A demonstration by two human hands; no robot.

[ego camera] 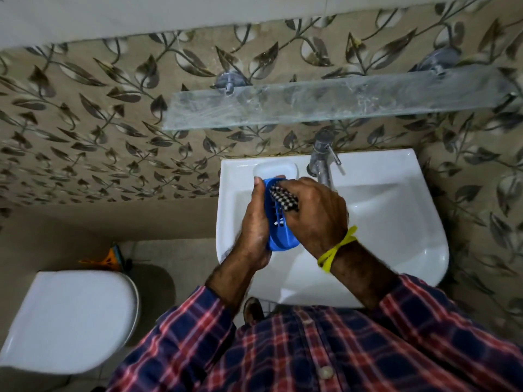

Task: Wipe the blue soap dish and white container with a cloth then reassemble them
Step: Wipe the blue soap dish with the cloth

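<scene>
your left hand (254, 219) grips the blue soap dish (278, 222) tilted over the sink (396, 222) so your right hand (314, 210) fingers, curled around the checked cloth (283, 199), reach inside; white container (276, 168) waits on the far rim.

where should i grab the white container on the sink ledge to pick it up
Judging by its pose, take the white container across its short width, thumb on the near long wall and fingers on the far one, coming from above. It lies flat and open side up on the sink ledge, left of the tap, an oblong with rounded ends. Its near edge is partly hidden by the blue soap dish.
</scene>
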